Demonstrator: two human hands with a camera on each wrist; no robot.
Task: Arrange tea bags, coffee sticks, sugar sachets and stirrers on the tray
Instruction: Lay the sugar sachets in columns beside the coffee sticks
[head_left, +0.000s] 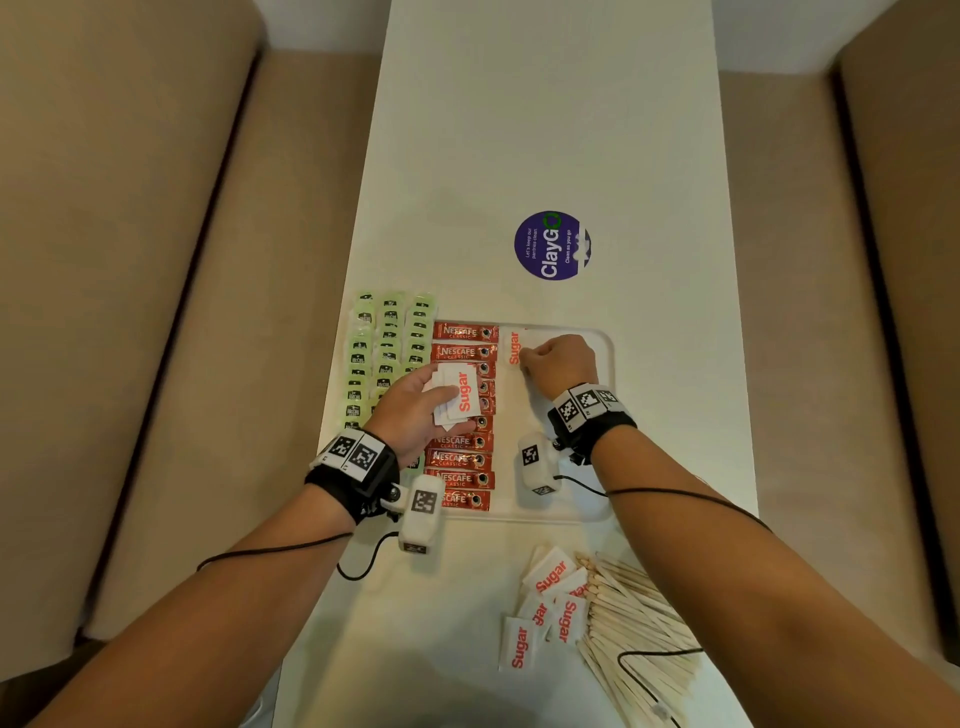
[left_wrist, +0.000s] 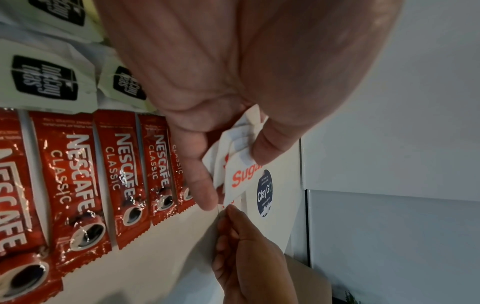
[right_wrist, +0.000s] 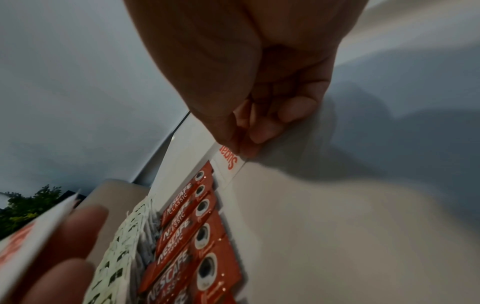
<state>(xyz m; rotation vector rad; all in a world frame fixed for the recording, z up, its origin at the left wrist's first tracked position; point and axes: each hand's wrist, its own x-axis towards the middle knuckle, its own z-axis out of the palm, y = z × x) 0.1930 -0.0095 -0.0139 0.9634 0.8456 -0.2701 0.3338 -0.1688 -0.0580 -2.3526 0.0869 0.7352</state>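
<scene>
Nearest, table at 5 o'clock: loose sugar sachets (head_left: 545, 605) and stirrers (head_left: 641, 618), not placed yet. On the tray (head_left: 605, 415): coffee sticks (head_left: 462, 441) column done, tea bags (head_left: 387, 348) rows at 9 o'clock done. Left hand (head_left: 415, 410) clasps a sachet stack (head_left: 457, 392) over the coffee. Right hand (head_left: 561, 364) pinches the first sachet (head_left: 513, 347) down at tray's 12 o'clock. Roughly half done, I'd say.

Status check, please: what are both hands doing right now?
Left hand holds sugar stack. Right hand pinches one sugar sachet onto tray. Nothing blocking.
</scene>
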